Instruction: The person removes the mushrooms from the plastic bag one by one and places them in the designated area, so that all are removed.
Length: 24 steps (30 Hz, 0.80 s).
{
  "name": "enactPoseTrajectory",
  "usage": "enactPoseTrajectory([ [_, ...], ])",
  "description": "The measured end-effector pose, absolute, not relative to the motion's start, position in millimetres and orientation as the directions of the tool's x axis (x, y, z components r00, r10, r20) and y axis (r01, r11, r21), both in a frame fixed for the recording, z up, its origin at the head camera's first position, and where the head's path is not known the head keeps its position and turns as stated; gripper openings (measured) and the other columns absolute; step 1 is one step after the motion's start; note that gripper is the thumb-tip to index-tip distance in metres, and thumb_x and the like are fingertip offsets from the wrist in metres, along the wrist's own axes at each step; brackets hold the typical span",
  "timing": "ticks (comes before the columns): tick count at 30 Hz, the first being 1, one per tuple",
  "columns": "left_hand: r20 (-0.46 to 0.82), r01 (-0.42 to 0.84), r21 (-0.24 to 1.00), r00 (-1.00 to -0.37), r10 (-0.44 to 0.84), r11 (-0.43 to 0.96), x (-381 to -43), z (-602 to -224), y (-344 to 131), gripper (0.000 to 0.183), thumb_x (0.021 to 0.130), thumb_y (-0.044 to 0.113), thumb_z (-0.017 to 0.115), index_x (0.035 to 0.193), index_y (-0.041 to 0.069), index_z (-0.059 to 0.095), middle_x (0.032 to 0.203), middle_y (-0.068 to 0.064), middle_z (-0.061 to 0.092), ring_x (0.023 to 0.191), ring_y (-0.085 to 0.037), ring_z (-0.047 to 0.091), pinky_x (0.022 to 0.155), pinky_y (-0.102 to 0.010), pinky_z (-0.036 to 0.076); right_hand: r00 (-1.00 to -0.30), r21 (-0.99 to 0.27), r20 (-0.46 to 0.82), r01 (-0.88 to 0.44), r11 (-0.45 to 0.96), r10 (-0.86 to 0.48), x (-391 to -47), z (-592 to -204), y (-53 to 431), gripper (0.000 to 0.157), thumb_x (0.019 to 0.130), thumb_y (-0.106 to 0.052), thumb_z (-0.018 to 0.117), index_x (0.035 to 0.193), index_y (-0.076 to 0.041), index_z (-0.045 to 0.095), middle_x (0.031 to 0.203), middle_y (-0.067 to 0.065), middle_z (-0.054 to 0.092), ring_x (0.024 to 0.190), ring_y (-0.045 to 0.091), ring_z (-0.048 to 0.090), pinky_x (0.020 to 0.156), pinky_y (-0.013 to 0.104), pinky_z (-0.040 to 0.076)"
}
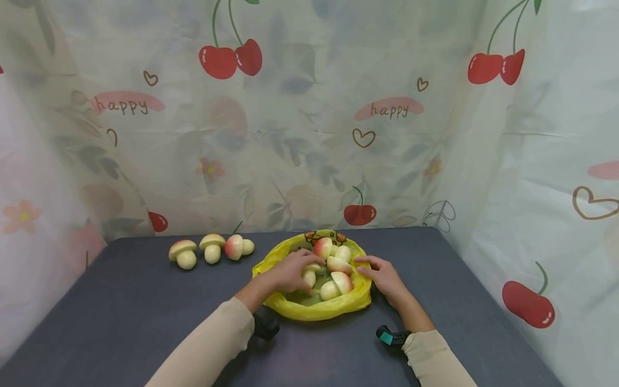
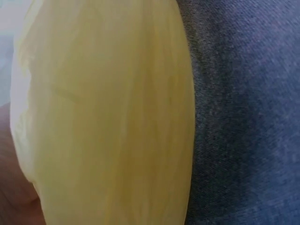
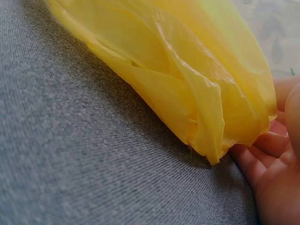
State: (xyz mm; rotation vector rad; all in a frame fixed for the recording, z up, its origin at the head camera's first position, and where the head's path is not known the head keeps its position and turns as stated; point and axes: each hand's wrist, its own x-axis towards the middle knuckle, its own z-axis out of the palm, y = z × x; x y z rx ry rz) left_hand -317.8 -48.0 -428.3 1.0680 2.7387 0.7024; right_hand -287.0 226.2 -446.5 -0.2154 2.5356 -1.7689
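Nearest, dark table (image 1: 314, 355) under yellow bag (image 1: 314, 310): probably thin, soft, easily torn; best held by rim. At right rim, right hand (image 1: 384, 277), fingers loosely apart. Inside bag, left hand (image 1: 290, 271) curved over mushroom (image 1: 309, 279); cannot tell if clamped. Likely light, firm, slightly slippery; pinch by stem below cap. Alongside, other mushrooms (image 1: 342, 282). Farther, at back left, three loose mushrooms (image 1: 212, 253) in row.
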Motion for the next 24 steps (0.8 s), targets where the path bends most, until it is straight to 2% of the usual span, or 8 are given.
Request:
enactPoseTrajectory([
  [6,0.074,0.600,0.453,-0.762,0.644,0.659,-313.5,-428.3,-53.6,0.074,0.072,0.017,0.088,0.138,0.016,0.054,0.133,-0.008,0.046,0.120,-0.028,0.045,0.099,-0.042,0.040,-0.991,-0.940,0.046,-0.084,0.332,-0.122,-299.9,-464.7,230.5,0.033,0.097,-0.018,0.061,0.127,-0.004,0.064,0.134,0.017,0.055,0.119,0.030,0.049,0.092,0.037,0.046],
  [11,0.130,0.607,0.488,-0.761,0.636,0.627,-308.5,-425.8,-60.3,0.078,0.070,0.016,0.088,0.139,0.016,0.053,0.132,-0.006,0.047,0.119,-0.025,0.045,0.099,-0.043,0.041,-0.991,-0.942,0.045,-0.083,0.325,-0.123,-300.1,-463.6,230.0,0.032,0.098,-0.016,0.061,0.127,-0.003,0.064,0.133,0.018,0.055,0.118,0.030,0.050,0.091,0.035,0.046],
  [17,0.222,0.619,0.536,-0.759,0.612,0.574,-301.3,-420.0,-68.4,0.079,0.068,0.013,0.089,0.138,0.010,0.052,0.136,-0.007,0.049,0.124,-0.027,0.045,0.101,-0.045,0.039,-0.990,-0.946,0.038,-0.080,0.315,-0.136,-297.6,-457.7,228.8,0.032,0.098,-0.011,0.059,0.127,0.003,0.061,0.132,0.022,0.054,0.117,0.034,0.049,0.090,0.037,0.047],
  [21,0.304,0.632,0.556,-0.760,0.575,0.540,-297.2,-417.5,-73.8,0.080,0.066,0.011,0.090,0.136,0.007,0.052,0.134,-0.006,0.052,0.122,-0.025,0.048,0.099,-0.044,0.041,-0.991,-0.944,0.036,-0.075,0.320,-0.126,-299.2,-460.6,230.0,0.032,0.098,-0.014,0.060,0.127,-0.001,0.063,0.133,0.020,0.054,0.119,0.032,0.049,0.091,0.035,0.047],
  [24,0.347,0.632,0.556,-0.767,0.540,0.540,-292.2,-415.4,-77.6,0.078,0.066,0.012,0.090,0.134,0.010,0.053,0.132,-0.004,0.052,0.119,-0.023,0.049,0.096,-0.044,0.042,-0.992,-0.943,0.038,-0.074,0.323,-0.118,-300.7,-464.1,231.2,0.032,0.098,-0.017,0.061,0.127,-0.004,0.064,0.134,0.018,0.055,0.119,0.031,0.049,0.091,0.035,0.046],
])
